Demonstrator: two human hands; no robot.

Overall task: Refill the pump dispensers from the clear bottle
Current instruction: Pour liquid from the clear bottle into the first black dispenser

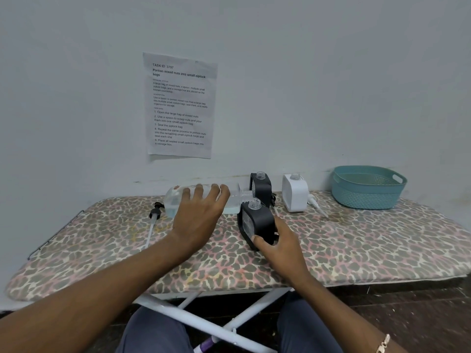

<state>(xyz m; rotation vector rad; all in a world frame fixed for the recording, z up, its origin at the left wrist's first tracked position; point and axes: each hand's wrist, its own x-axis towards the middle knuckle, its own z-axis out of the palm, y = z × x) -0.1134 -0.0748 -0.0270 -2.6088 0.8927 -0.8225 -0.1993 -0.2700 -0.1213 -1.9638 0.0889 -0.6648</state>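
Observation:
My left hand (200, 216) grips the clear bottle (175, 200), which is tipped on its side with its threaded mouth just above the open neck of a black dispenser (257, 224). That dispenser leans slightly, and my right hand (279, 242) holds it at the base. Pale liquid pools along the bottle's lower side. A second black dispenser (261, 186) and a white dispenser (294, 192) stand behind, both with open necks. A black pump head (154, 215) with its white tube lies to the left. A white pump (316, 203) lies beside the white dispenser.
The work surface is an ironing board with a leopard-print cover (356, 240), set against a white wall. A teal plastic basket (368, 187) sits at the back right. A printed sheet (179, 105) is taped to the wall. The board's white legs (204, 324) cross below, between my knees.

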